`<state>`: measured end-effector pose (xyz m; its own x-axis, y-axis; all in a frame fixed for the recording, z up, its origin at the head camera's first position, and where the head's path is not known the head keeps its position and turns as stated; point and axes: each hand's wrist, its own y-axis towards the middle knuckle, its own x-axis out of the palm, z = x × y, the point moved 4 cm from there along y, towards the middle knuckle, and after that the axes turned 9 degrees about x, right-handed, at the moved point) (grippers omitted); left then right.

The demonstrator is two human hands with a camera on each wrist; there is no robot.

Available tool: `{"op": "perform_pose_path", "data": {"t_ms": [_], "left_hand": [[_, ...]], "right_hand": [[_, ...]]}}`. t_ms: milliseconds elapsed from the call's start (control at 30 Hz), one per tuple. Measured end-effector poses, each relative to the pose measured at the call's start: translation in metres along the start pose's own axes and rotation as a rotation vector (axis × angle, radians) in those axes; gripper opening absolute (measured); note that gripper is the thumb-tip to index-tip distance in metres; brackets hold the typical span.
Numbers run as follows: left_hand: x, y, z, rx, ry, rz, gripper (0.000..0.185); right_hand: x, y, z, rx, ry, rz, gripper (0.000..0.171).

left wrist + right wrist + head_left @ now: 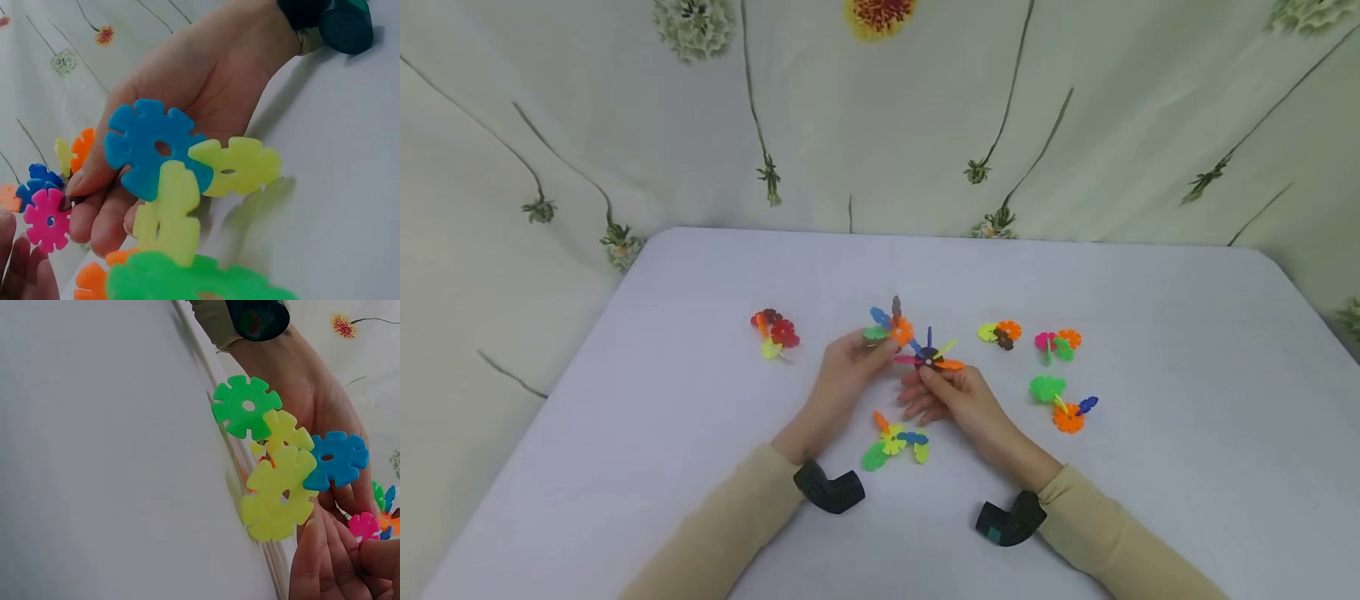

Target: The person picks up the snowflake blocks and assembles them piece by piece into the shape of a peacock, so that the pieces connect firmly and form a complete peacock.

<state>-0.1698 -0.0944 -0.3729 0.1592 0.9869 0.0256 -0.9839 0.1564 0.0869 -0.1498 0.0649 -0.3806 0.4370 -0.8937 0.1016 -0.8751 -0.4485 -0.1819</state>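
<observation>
Over the middle of the white table [700, 467] my two hands hold small clusters of snowflake-shaped plastic discs. My left hand [882, 346] pinches a cluster of blue, green, orange and brown discs [891, 323]. My right hand [925, 377] pinches a cluster with pink, orange, blue and yellow discs [929, 358]; its pink disc [47, 219] [363, 525] shows in both wrist views. The two clusters touch or nearly touch; I cannot tell whether they are joined. Between my wrists, on the table, lies a loose cluster of green, yellow and blue discs [895, 437] [169, 187] [281, 462].
More disc clusters lie on the table: a red one [775, 332] to the left, an orange-yellow one [1000, 333], a pink-orange-green one [1057, 342] and a green-orange-blue one [1063, 404] to the right. A flower-printed cloth [880, 125] hangs behind the table.
</observation>
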Motion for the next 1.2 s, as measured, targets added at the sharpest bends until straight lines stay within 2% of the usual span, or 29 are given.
{"op": "perform_pose_path", "data": {"t_ms": [100, 233, 433, 667, 800, 900, 1100, 1200], "left_hand": [[-0.001, -0.001, 0.002, 0.013, 0.118, 0.036, 0.033], [-0.002, -0.001, 0.004, 0.007, 0.190, 0.047, 0.029], [-0.002, 0.001, 0.005, 0.025, 0.213, 0.014, 0.028], [-0.001, -0.002, 0.004, -0.038, 0.165, -0.053, 0.033], [-0.001, 0.001, 0.002, -0.027, 0.162, -0.074, 0.040], [-0.004, 0.005, -0.001, -0.011, 0.170, -0.061, 0.044], [-0.010, 0.008, 0.001, 0.050, 0.197, -0.009, 0.040], [-0.011, 0.008, 0.002, 0.104, 0.185, -0.015, 0.035]], "right_hand": [[0.002, 0.000, -0.001, -0.015, -0.028, -0.008, 0.033], [0.004, -0.001, -0.002, -0.017, -0.049, -0.001, 0.032], [0.004, -0.001, -0.002, -0.025, -0.059, 0.006, 0.032], [0.002, -0.004, 0.002, -0.039, -0.102, 0.008, 0.032], [-0.002, -0.004, 0.003, -0.091, -0.153, 0.084, 0.031], [-0.004, -0.004, 0.001, -0.149, -0.194, 0.152, 0.029], [-0.004, -0.008, -0.004, -0.258, -0.313, 0.282, 0.023], [-0.003, -0.010, -0.007, -0.316, -0.416, 0.333, 0.019]]}}
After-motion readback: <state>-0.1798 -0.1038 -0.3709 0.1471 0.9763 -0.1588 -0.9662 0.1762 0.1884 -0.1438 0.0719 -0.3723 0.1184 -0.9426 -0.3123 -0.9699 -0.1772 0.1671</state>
